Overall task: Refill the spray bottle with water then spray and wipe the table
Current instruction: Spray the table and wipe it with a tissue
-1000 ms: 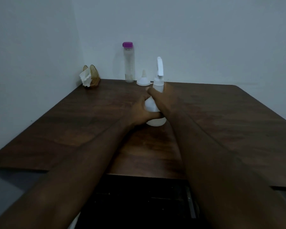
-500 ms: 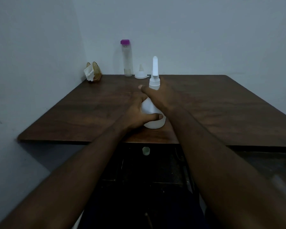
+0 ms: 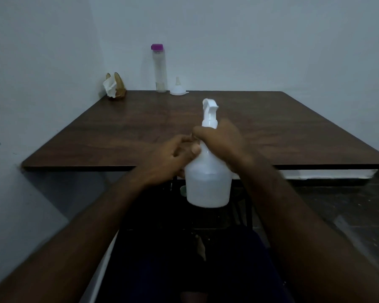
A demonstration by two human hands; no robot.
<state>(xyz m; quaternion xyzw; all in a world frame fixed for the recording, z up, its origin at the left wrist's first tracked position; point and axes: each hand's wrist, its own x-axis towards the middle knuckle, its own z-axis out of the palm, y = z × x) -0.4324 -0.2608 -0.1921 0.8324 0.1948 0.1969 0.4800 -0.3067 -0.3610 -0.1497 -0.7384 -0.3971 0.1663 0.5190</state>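
Note:
The white spray bottle [image 3: 208, 184] hangs in the air in front of the dark wooden table's [image 3: 123, 136] near edge, its trigger head still on. My right hand [image 3: 222, 143] is wrapped around its neck just under the white collar. My left hand [image 3: 169, 158] touches the bottle's left shoulder with thumb and fingers. A tall clear water bottle [image 3: 159, 68] with a purple cap stands at the table's far edge by the wall. A small white funnel [image 3: 178, 88] sits upside down beside it.
A wooden holder with white tissues [image 3: 114, 87] stands in the far left corner of the table. Walls close off the left and far sides. Below the table edge lie my dark lap and a dark floor to the right.
The spray bottle has come off the tabletop and toward me, past the near edge. Both hands came back with it, and the view has pulled back from the table.

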